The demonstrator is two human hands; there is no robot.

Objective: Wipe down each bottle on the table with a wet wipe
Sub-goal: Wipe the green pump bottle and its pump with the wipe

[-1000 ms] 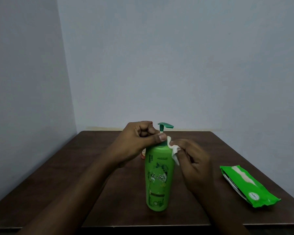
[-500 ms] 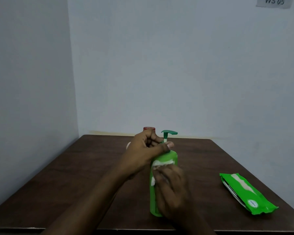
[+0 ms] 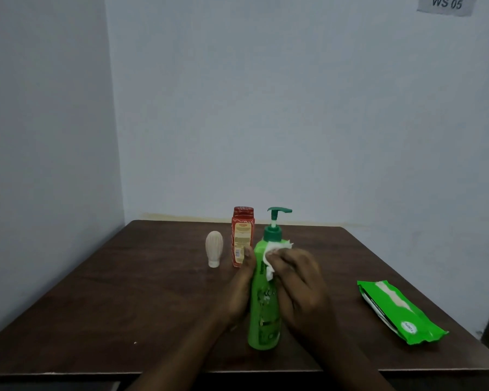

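A tall green pump bottle (image 3: 263,320) stands upright near the table's front edge. My left hand (image 3: 239,289) grips its body from the left side. My right hand (image 3: 299,289) holds a white wet wipe (image 3: 271,256) against the bottle's shoulder, just below the dark green pump. Behind them stand a red bottle (image 3: 242,237) with a red cap and a small cream ribbed bottle (image 3: 214,248) resting upside down on its cap.
A green pack of wet wipes (image 3: 398,310) lies flat on the right of the dark wooden table (image 3: 124,292). The table fits into a corner, with walls at the left and behind. A "WS 05" label (image 3: 446,4) hangs high on the back wall.
My left hand dropped from the pump neck to the bottle's side, uncovering the red and cream bottles. My right hand with the wipe moved down the bottle's front and back up to its shoulder.
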